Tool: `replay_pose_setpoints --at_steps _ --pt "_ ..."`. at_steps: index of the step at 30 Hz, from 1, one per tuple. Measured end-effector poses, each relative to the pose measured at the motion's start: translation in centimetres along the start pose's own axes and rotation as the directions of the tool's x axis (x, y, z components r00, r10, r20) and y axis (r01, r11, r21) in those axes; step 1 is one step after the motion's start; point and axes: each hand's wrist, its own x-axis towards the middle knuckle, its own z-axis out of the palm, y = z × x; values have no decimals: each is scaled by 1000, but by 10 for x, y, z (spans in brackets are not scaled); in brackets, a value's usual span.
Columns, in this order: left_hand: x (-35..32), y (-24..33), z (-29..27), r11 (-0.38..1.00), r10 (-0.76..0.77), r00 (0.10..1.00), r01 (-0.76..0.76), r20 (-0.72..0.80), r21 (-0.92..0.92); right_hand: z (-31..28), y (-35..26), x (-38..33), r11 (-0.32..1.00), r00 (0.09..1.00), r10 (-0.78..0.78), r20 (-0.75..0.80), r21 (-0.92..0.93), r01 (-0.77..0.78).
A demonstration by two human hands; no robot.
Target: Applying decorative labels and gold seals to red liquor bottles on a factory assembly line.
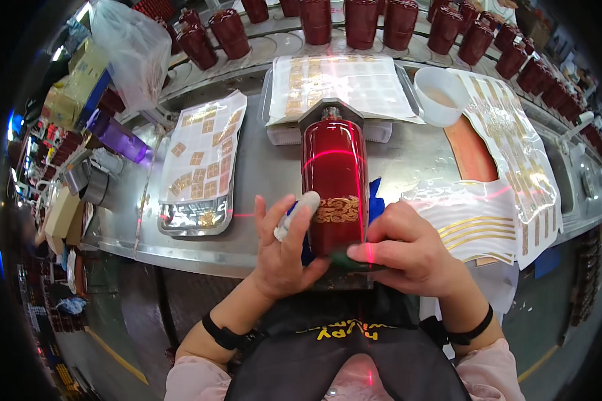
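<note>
A glossy dark red bottle [333,160] lies in front of me with its neck pointing away, propped in a dark holder [350,110]. A gold scroll-patterned decal [336,210] sits on its side toward the base. My left hand [281,247] is at the bottle's left side, fingers spread and one finger wrapped in white; its thumb is near the base. At the base's right, my right hand [411,250] pinches a dark green flat piece [348,260], slightly blurred, against or just beside the bottle's lower end. Red laser lines cross the bottle.
On the left, a metal tray [197,225] carries a sheet of small gold decals [207,150]. More decal sheets lie ahead [381,87] and right [478,214], near a white tub [440,97]. Several red bottles [361,23] line the far conveyor. A purple bottle [117,136] leans left.
</note>
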Motion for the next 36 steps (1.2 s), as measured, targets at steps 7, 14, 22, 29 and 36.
replay_pose_setpoints --at_steps 7,14,22,29,36 --pt "5 -3 -8 995 27 999 -30 33 94 -3 -7 23 994 999 4 46 -105 1" --pt "7 -3 -9 1000 -26 999 25 29 7 2 -12 19 960 999 31 20 -278 -24" --pt "18 3 -13 986 47 989 -69 143 151 -6 0 -6 860 803 493 -335 49 -508" --pt "22 4 -13 983 56 987 -81 150 168 14 8 -18 897 952 201 -230 -347 -273" --pt "23 2 -12 983 83 989 -102 126 150 30 1 -17 813 971 219 -99 -532 -238"
